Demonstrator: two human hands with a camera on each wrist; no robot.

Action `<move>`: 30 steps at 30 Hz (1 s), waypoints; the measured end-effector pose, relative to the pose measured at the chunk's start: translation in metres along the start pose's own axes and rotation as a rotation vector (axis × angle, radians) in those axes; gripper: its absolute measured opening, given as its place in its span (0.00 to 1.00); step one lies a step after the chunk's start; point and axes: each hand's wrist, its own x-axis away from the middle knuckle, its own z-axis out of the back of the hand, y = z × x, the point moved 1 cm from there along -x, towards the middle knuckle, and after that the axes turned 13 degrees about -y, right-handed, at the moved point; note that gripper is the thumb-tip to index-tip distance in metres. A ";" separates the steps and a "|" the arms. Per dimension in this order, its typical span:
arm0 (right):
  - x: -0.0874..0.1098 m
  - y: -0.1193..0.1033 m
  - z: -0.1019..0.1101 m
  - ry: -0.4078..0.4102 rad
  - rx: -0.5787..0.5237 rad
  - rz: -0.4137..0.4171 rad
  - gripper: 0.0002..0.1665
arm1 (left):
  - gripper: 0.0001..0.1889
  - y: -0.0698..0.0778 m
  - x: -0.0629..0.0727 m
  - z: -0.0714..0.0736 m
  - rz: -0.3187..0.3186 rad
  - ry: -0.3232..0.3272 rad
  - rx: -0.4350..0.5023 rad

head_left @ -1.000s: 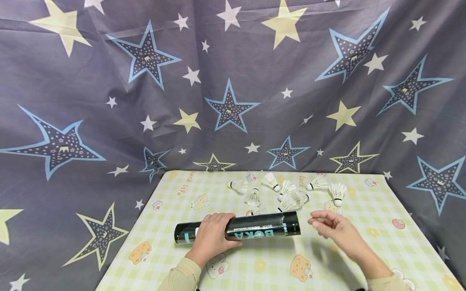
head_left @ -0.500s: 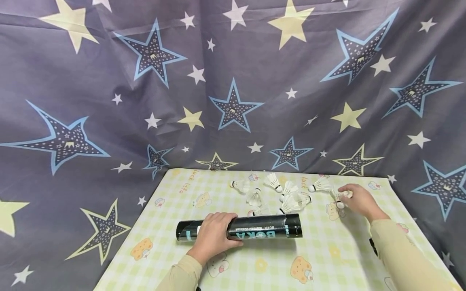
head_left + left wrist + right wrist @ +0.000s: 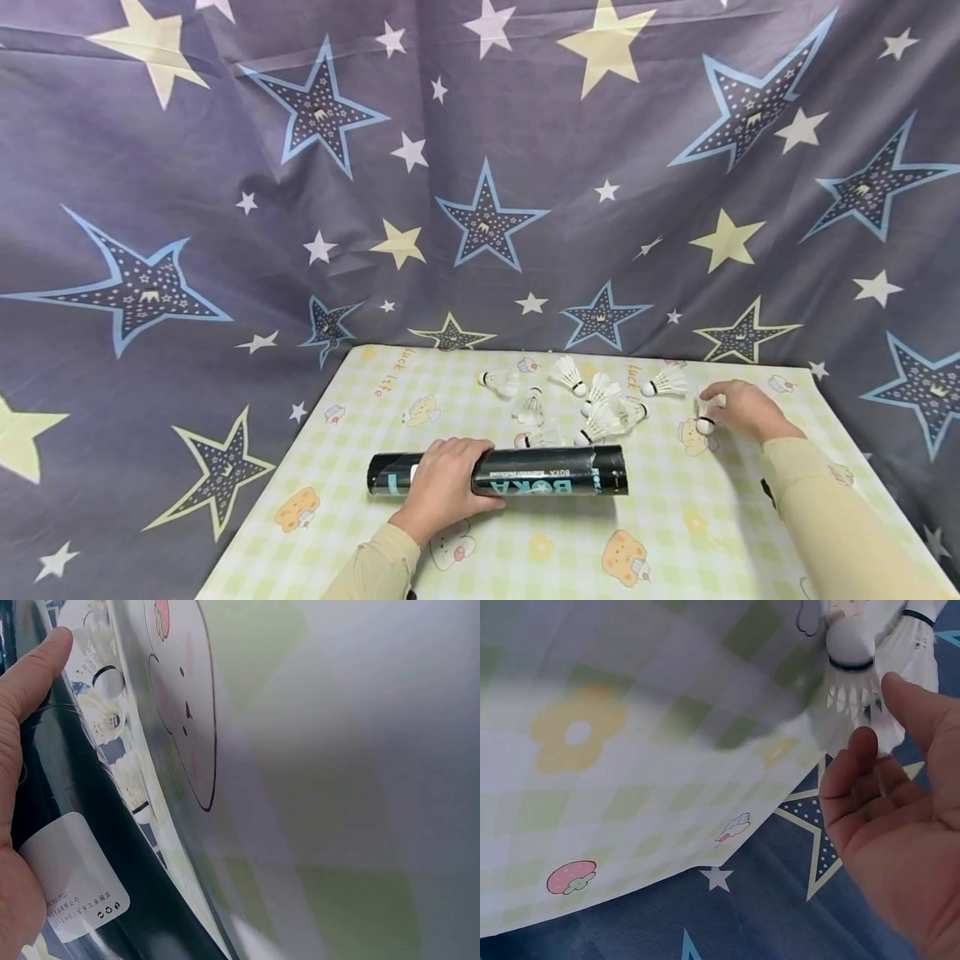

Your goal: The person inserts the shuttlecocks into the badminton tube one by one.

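My left hand point(image 3: 447, 483) grips a black cylindrical shuttlecock tube point(image 3: 555, 471) marked BOKA, which lies sideways across the table. In the left wrist view a white label point(image 3: 79, 881) shows on the tube beside the palm. At the right, my right hand point(image 3: 750, 410) pinches the feather skirt of a white shuttlecock point(image 3: 851, 652) between thumb and fingers. Its cork points toward the near side in the head view, and part of the feathers is hidden by the hand. Another shuttlecock point(image 3: 664, 382) lies just left of this hand.
Several shuttlecocks lie scattered behind the tube, among them one at the left point(image 3: 498, 382) and one at the back point(image 3: 567, 377). A green-and-white checked cloth point(image 3: 360, 550) covers the table. A grey star-patterned curtain point(image 3: 375, 67) hangs right behind its far edge.
My right hand has moved from beside the tube's right end to the far right, and has taken hold of the shuttlecock there. The left hand keeps its grip on the tube.
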 end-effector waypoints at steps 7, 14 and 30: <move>0.023 0.003 -0.004 0.084 -0.073 0.018 0.20 | 0.48 0.003 -0.001 0.000 -0.003 -0.007 0.003; 0.056 -0.003 -0.031 0.202 -0.203 -0.012 0.16 | 0.48 0.003 0.000 -0.002 0.001 0.005 -0.016; 0.105 -0.085 -0.082 0.214 -0.801 0.114 0.24 | 0.48 0.000 -0.006 -0.006 -0.014 0.038 -0.036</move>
